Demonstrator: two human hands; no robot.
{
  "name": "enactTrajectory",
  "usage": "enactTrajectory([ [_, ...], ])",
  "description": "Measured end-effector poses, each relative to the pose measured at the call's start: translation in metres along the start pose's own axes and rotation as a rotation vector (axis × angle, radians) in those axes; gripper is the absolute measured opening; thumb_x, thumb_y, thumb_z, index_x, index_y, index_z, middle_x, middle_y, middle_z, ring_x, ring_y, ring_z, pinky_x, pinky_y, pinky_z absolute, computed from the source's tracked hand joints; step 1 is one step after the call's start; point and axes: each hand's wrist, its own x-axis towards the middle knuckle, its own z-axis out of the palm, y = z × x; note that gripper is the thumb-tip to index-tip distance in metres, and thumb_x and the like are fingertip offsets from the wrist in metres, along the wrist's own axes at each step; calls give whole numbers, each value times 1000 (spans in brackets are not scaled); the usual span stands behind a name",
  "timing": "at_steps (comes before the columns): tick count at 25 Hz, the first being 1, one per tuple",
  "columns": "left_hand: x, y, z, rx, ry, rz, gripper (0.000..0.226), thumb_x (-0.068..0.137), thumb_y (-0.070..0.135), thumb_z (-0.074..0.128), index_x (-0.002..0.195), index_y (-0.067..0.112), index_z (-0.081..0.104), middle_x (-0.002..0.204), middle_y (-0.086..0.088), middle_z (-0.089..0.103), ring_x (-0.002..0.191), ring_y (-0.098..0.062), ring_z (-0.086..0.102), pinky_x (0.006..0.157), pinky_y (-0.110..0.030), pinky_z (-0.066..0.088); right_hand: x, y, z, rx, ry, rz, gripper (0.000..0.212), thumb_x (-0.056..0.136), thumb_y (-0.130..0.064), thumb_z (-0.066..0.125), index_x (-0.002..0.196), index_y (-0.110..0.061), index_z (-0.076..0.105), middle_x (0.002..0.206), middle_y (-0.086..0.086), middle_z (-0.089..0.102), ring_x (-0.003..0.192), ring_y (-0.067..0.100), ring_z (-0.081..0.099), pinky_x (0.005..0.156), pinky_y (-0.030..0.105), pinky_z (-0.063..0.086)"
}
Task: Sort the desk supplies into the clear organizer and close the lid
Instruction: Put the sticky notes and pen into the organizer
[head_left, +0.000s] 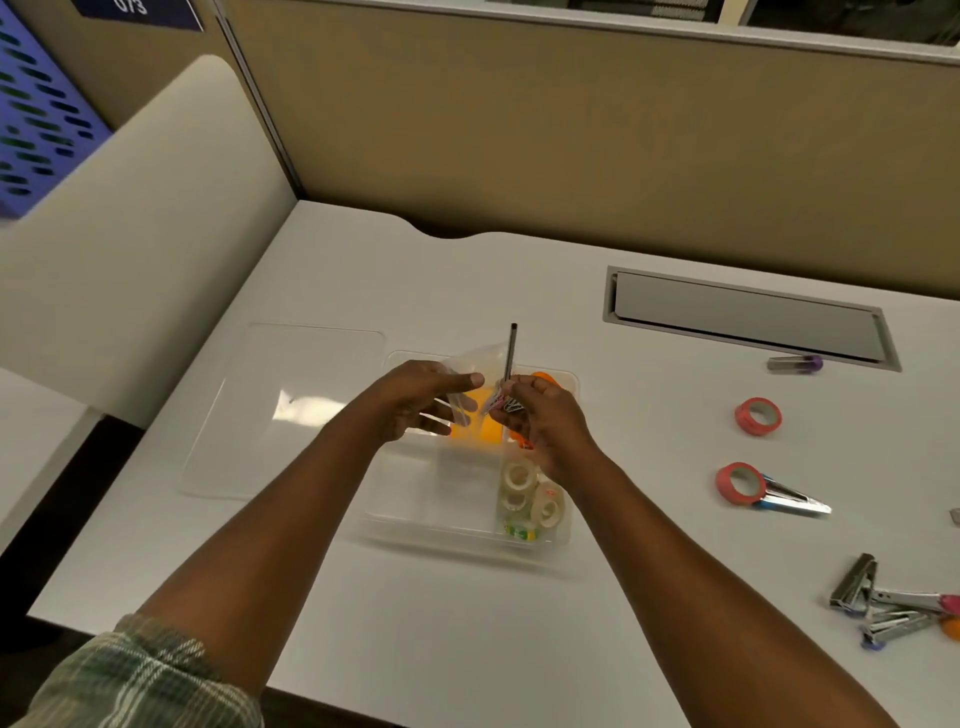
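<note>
The clear organizer sits on the white desk in front of me, its lid lying flat to its left. Clear tape rolls fill its right compartment, and orange items lie at the back. My left hand pinches a small clear plastic bag above the organizer. My right hand grips a dark pen pointing upward together with small binder clips at the bag's mouth.
To the right lie two red tape rolls, a staple remover, a purple-capped item and several staplers. A grey cable hatch is set into the desk. Partition walls stand behind and to the left.
</note>
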Motion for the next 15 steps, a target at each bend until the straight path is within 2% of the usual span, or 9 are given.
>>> enactTrajectory([
  [2, 3, -6, -2, -53, 29, 38, 29, 80, 22, 79, 99, 5, 63, 94, -16, 76, 86, -34, 74, 68, -37, 57, 3, 3, 3, 132, 39, 86, 9, 92, -11, 64, 97, -5, 69, 101, 16, 69, 81, 26, 71, 71, 30, 60],
  [4, 11, -6, -1, -44, 178, 95, 16, 80, 10, 75, 89, 7, 61, 88, -18, 75, 74, -31, 75, 59, -33, 55, 4, 8, 8, 174, 74, 160, 15, 90, -11, 66, 103, -2, 67, 96, 16, 68, 81, 29, 72, 79, 39, 61],
  [7, 27, -5, 7, 173, 405, 145, 8, 81, 4, 67, 85, 8, 62, 78, -13, 73, 58, -23, 71, 49, -30, 53, 5, 13, 16, 164, 119, 253, 25, 89, -13, 66, 111, -3, 64, 94, 14, 70, 91, 32, 71, 82, 45, 61],
  [9, 39, -6, 14, 333, 462, 172, 8, 82, 4, 65, 88, 8, 64, 81, -11, 72, 63, -25, 71, 55, -34, 58, 5, 15, 20, 120, 142, 285, 29, 88, -16, 67, 114, -5, 63, 103, 14, 70, 98, 30, 69, 82, 44, 61],
  [12, 54, -15, 22, 574, 501, 183, 9, 83, 4, 62, 92, 2, 65, 87, -16, 71, 80, -33, 71, 73, -43, 60, 8, 16, 23, 74, 180, 289, 23, 88, -17, 67, 110, -11, 61, 109, 13, 68, 101, 27, 66, 79, 39, 60],
  [15, 61, -26, 28, 685, 555, 169, 14, 82, 5, 59, 94, 1, 65, 93, -16, 70, 88, -34, 68, 72, -33, 53, 12, 16, 23, -37, 201, 267, 25, 90, -16, 64, 114, -10, 61, 116, 17, 66, 108, 30, 65, 83, 37, 60],
])
